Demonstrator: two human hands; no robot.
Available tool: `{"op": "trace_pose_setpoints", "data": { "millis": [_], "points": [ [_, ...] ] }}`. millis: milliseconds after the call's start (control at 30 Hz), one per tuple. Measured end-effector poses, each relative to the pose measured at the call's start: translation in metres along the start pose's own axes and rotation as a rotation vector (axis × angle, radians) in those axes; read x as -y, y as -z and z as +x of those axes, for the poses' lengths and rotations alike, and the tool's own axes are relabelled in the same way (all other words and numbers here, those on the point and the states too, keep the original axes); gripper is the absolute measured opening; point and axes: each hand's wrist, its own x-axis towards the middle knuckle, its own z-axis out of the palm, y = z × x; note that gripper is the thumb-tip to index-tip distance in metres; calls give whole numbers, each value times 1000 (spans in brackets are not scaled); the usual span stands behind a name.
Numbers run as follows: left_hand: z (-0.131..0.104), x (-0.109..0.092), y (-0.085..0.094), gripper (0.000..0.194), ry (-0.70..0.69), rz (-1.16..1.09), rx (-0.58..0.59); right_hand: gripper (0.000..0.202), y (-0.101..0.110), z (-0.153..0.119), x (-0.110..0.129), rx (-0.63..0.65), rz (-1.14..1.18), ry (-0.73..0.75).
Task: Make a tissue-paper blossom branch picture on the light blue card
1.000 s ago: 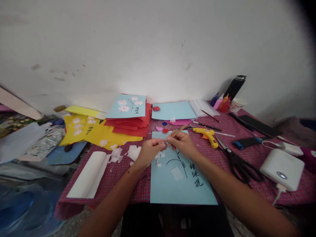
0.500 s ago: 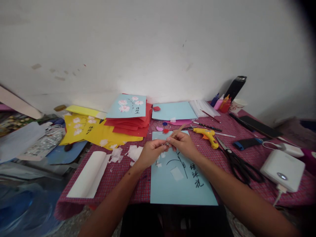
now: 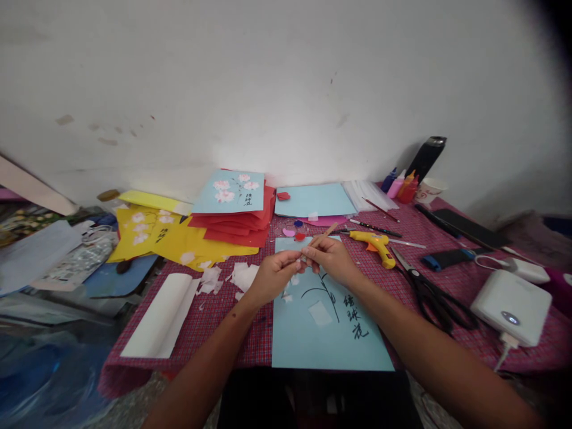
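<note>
Both hands meet over the upper part of a light blue sheet with black branch lines and characters. My right hand is closed on a thin wooden stick that points up and away. My left hand pinches a tiny pale piece at the fingertips, touching the right fingertips; its shape is mostly hidden. A small white paper square lies on the sheet, with small pale scraps near its left edge. Torn white tissue is left of the sheet.
A yellow glue gun and black scissors lie to the right, near a white power bank. Behind are a red paper stack, paint bottles and a dark flask. Folded white paper is at left.
The wooden stick has tilted slightly and shows a little more above the right hand. Both hands stay nearly in place, fingertips together.
</note>
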Motion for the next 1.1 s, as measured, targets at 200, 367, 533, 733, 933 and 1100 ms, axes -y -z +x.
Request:
{"op": "trace_pose_setpoints", "data": {
  "millis": [200, 367, 533, 733, 933, 1100],
  "points": [
    [-2, -3, 1, 28, -39, 195, -43, 35, -3, -1, 1, -20, -28, 33],
    [-2, 0, 5, 27, -44, 243, -143, 32, 0, 0, 0, -100, 55, 20],
    [-1, 4, 19, 29, -29, 317, -341, 30, 8, 3, 2, -229, 127, 12],
    [0, 7, 25, 24, -123, 654, -252, 28, 9, 3, 4, -239, 150, 12],
    [0, 6, 21, 24, -235, 674, -274, 28, 9, 4, 6, -275, 160, -4],
    [-3, 4, 16, 24, -338, 640, -202, 30, 9, 4, 9, -282, 137, 6]
  ]
}}
